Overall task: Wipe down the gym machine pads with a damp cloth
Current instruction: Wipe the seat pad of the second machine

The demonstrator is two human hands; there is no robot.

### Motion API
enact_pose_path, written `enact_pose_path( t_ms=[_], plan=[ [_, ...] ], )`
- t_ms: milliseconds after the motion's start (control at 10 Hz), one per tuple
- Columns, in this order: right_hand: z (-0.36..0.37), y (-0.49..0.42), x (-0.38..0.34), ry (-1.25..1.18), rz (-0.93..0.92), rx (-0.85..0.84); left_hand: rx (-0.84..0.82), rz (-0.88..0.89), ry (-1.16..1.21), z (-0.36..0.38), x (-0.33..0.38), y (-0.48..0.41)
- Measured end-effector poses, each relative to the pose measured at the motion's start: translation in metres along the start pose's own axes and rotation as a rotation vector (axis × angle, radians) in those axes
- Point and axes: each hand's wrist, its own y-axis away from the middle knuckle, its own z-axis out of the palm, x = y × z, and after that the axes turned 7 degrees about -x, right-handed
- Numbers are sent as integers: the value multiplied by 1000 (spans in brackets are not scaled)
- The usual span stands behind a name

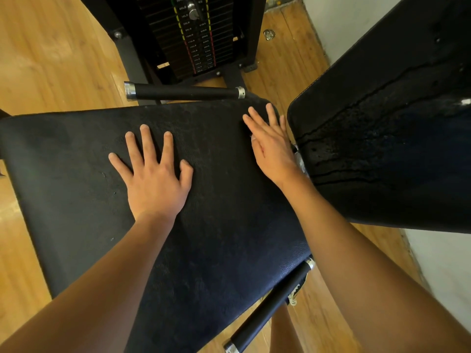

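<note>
The left hand [155,184] lies flat on the seat pad [216,250] with its fingers spread wide. It holds nothing. The right hand [271,146] is flat too, fingers straight and close together, resting near the pad's far right corner. It holds nothing either.

No cloth shows anywhere, so no wiping is going on right now. I think the hands are feeling the pad or leaning on it. The next move needs the damp cloth in one hand, then long strokes across the pad.

The seat pad is wide, dark and a bit bumpy, like soft leather, with rounded corners. To the right, the tilted back pad [382,123] has wet streaks and drops on it. A round black handle [186,92] with shiny metal ends sits just past the seat. Beyond it is the weight stack [193,34], on a wooden floor [51,59].
</note>
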Motion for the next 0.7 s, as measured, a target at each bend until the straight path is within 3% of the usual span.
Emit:
enact_pose_path(
  t_ms=[400, 700],
  plan=[
    [7, 75, 3, 10, 38, 24, 7, 5, -5, 2, -1, 1],
    [2, 37, 4, 39, -13, 7, 17, 13, -3, 0, 0, 1]
  ],
)
